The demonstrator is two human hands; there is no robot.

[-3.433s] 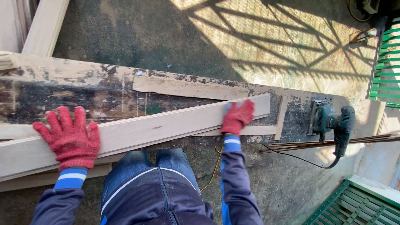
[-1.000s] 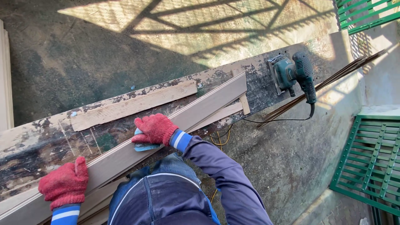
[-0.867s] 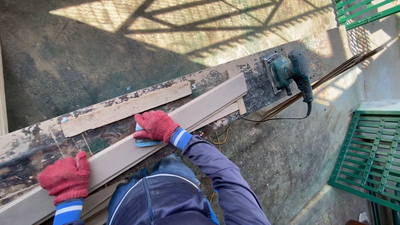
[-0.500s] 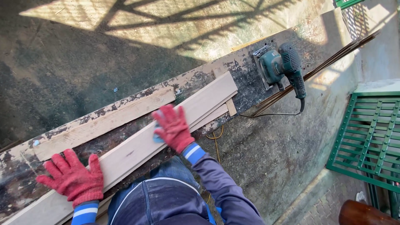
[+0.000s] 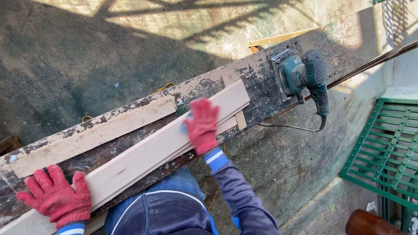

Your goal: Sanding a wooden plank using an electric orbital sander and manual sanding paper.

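Right hand [image 5: 201, 125], in a red knit glove, lies palm down with fingers spread on the long pale wooden plank [image 5: 143, 156], pressing a small blue pad [image 5: 184, 126] of which only an edge shows at the glove's far-left side; whether the fingers close on that pad cannot be told. The hand is blurred. Left hand [image 5: 56, 196], likewise gloved in red, rests flat and open on the near-left end of the same plank, fingers splayed, gripping nothing. The plank lies diagonally along a worn workbench [image 5: 265, 80] with flaking paint, running from near left to far right, stacked on at least one further board beneath it. A shorter pale board [image 5: 93, 137] lies just beyond it on the bench, parallel and apart from both hands. A green electric sander [image 5: 302, 76] sits on the bench to the far right, well apart from the right hand, its cord [image 5: 287, 127] hanging over the near edge. A green metal grille [image 5: 387, 152] stands at the right. The person's blue trousers [image 5: 163, 209] show below the bench.
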